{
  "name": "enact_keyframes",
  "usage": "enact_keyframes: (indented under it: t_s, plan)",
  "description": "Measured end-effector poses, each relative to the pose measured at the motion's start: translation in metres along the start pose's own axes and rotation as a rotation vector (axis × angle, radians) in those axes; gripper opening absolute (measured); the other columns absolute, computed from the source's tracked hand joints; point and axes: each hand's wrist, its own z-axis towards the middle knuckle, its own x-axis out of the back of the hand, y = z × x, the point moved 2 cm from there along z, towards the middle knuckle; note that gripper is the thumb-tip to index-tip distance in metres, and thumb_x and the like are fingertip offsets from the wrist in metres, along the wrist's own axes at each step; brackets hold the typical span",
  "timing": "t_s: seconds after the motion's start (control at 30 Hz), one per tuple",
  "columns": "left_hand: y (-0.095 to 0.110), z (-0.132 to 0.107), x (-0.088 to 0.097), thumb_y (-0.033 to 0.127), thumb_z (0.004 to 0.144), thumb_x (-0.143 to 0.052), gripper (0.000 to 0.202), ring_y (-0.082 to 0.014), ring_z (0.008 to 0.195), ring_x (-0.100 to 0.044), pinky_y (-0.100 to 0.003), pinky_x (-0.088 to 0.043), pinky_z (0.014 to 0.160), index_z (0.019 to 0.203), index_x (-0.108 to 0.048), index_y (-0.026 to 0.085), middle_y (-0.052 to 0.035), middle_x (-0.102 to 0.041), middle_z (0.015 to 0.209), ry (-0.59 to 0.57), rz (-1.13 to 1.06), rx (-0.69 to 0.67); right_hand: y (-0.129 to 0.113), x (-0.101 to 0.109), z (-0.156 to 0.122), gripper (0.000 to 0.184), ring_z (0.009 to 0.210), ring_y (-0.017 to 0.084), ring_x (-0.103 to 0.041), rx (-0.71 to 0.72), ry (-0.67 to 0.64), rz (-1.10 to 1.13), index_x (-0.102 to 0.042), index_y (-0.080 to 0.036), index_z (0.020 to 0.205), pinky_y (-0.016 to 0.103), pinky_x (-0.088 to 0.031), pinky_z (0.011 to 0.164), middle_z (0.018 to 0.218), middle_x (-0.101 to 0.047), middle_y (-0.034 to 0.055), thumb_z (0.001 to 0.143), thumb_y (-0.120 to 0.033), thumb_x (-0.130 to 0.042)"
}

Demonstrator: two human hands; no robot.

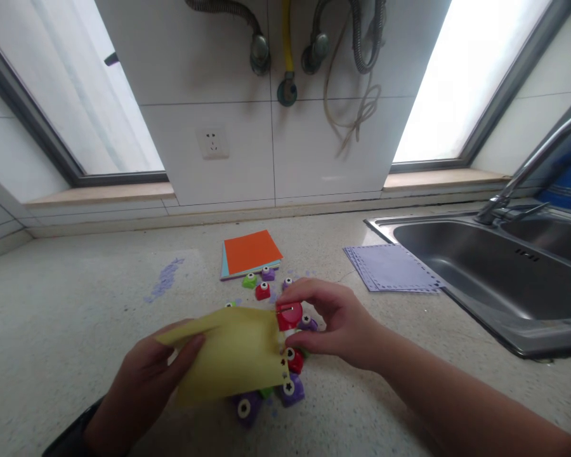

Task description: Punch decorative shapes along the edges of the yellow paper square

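Note:
A yellow sheet of paper [233, 355] is pinched at its left side by my left hand [145, 374], thumb on top. Small punched shapes run along its right edge. My right hand [335, 317] grips a red craft punch [291, 315] between thumb and fingers, right at that edge; whether the paper sits in its slot I cannot tell. Under and around the sheet lie several small punches, among them a purple punch [292, 389], another red punch [262, 291] and a green punch [250, 280]. The sheet partly hides some of them.
Behind the punches lies a stack of coloured paper topped by an orange sheet [252, 252]. Purple sheets with punched edges [390, 268] lie beside the steel sink [457, 285]. Purple paper bits [166, 279] are scattered on the speckled countertop [99, 279]. A tiled wall stands behind.

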Motion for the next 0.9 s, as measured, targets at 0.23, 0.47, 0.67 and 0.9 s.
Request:
enact_keyframes:
  t_s: [0.23,0.47,0.67,0.9]
  plan:
    - [0.029,-0.003,0.017,0.012,0.092,-0.063,0.031,-0.0217,0.113,-0.067,-0.035,-0.059,0.091,0.112,-0.075,0.032,-0.0063,-0.066,0.129,0.172,0.276,-0.489,-0.025,0.001,0.001,0.05,0.095,0.021,-0.072,0.244,0.022,-0.147,-0.069,-0.023,0.121,0.039,-0.059,0.085,0.105,-0.076,0.0081,0.075,-0.02,-0.088]
    - [0.058,-0.01,0.02,0.008,0.092,-0.062,0.035,-0.0209,0.113,-0.062,-0.039,-0.054,0.095,0.119,-0.066,0.029,-0.0055,-0.062,0.122,0.19,0.425,-0.521,-0.043,-0.002,0.002,0.052,0.097,0.021,-0.072,0.333,0.02,-0.208,-0.068,-0.022,0.121,0.037,-0.059,0.087,0.105,-0.076,0.0079,0.074,-0.021,-0.089]
    - [0.092,-0.024,0.02,0.019,0.088,-0.073,0.04,-0.0289,0.109,-0.059,-0.048,-0.047,0.092,0.126,-0.062,0.026,-0.0089,-0.064,0.121,0.235,0.815,-0.698,-0.05,-0.004,0.001,0.05,0.098,0.02,-0.072,0.378,-0.015,-0.239,-0.068,-0.02,0.12,0.036,-0.059,0.091,0.106,-0.076,0.0081,0.075,-0.019,-0.088]
    - [0.109,-0.043,0.041,0.021,0.087,-0.071,0.031,-0.0307,0.112,-0.059,-0.053,-0.04,0.103,0.109,-0.075,0.043,0.0019,-0.072,0.113,0.289,0.685,-0.573,-0.063,-0.009,-0.004,0.039,0.098,0.02,-0.071,0.511,0.0,-0.341,-0.067,-0.017,0.12,0.035,-0.062,0.086,0.108,-0.072,0.0101,0.083,-0.013,-0.08]
